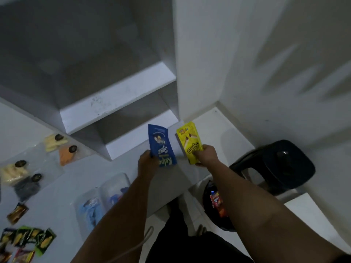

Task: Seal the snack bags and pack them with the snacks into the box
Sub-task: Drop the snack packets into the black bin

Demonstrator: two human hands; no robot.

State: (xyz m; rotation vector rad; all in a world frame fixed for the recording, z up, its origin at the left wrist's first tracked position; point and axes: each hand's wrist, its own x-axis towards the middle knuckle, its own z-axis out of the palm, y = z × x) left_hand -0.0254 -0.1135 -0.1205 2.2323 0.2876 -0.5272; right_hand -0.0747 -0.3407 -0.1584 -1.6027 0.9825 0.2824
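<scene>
The left hand (147,161) pinches the lower end of a blue snack pouch (161,146), and the right hand (206,153) wraps the bottom of a yellow snack box (189,141), both held above the white counter (57,186). The pouch looks light, limp and slick, so its flat edge seems best to grip; the carton looks stiff, likely safe by its sides. Left of the grips lie zip bags of snacks (13,172).

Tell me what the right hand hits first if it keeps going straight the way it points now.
Probably the white cabinet side panel. The right hand, holding the yellow snack box, points up-frame at its base corner; depth is unclear.
</scene>
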